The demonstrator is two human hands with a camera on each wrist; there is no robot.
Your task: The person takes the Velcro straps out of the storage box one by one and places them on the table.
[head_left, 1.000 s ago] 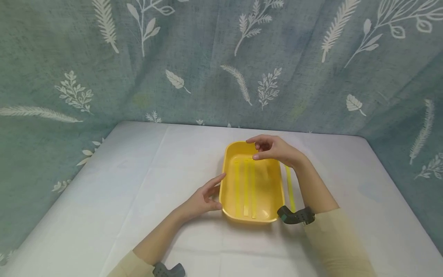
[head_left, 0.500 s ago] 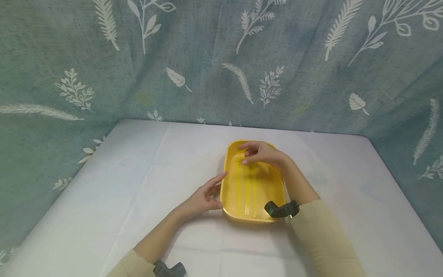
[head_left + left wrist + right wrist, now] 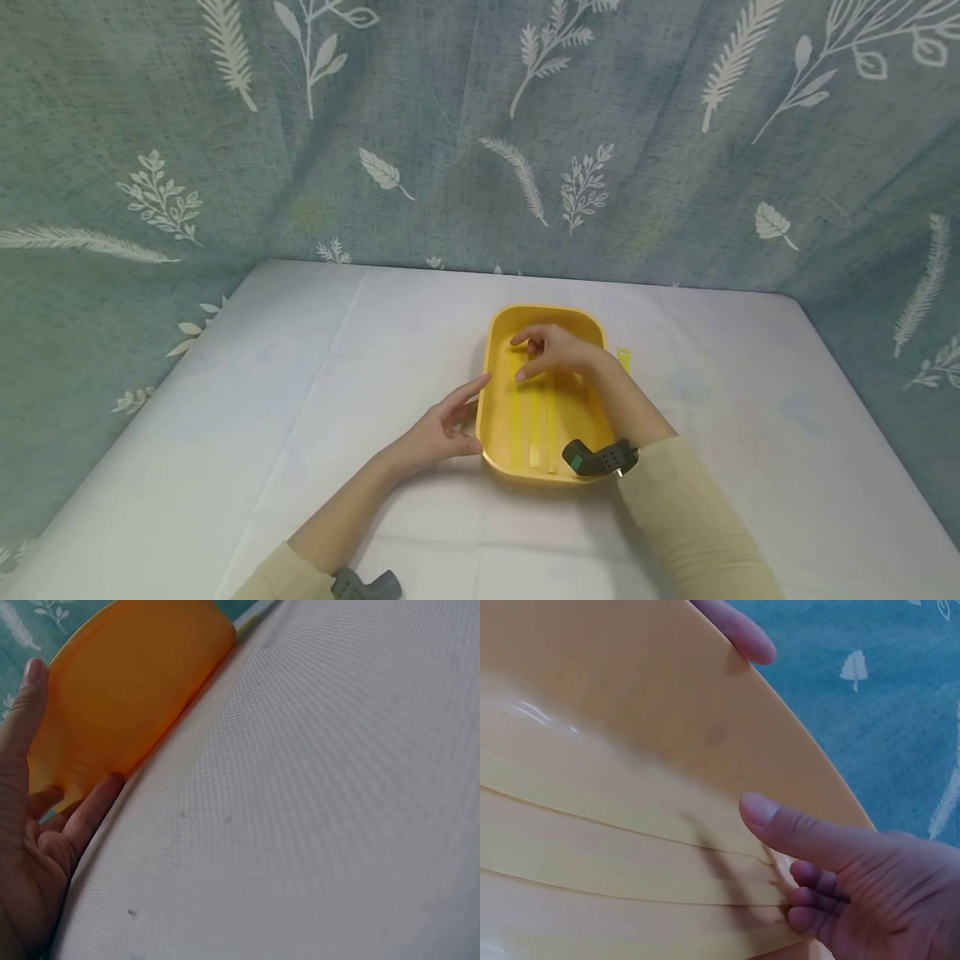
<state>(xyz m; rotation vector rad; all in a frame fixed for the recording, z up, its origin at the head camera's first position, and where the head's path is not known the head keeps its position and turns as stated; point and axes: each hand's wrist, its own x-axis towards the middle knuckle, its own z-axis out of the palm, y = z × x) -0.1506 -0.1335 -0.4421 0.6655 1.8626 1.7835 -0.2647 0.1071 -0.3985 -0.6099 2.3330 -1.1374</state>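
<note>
Compared with a second ago, the right hand (image 3: 558,348) has moved down and left over the tray (image 3: 581,412), while the left hand (image 3: 441,427) keeps its place. Yellow with rounded corners, the tray sits just right of the frame's middle. Three yellow strips (image 3: 534,425) lie lengthwise on its floor, side by side, their upper parts partly covered by the right hand. That hand is half open: thumb and index finger stand apart with nothing visible between them, the other fingers curl inward, and whether they touch the strips cannot be told.

At the tray's left side, the left hand is spread, its fingertips touching the rim and outer wall without closing around it. Right of the tray, another strip (image 3: 623,359) shows only its upper end past the right forearm.

Beige sleeves (image 3: 697,517) and dark wrist devices (image 3: 600,458) enter from the bottom of the frame. White cloth covers the desk (image 3: 397,350); a blue-green curtain (image 3: 442,108) with pale leaf prints fills the upper frame.
</note>
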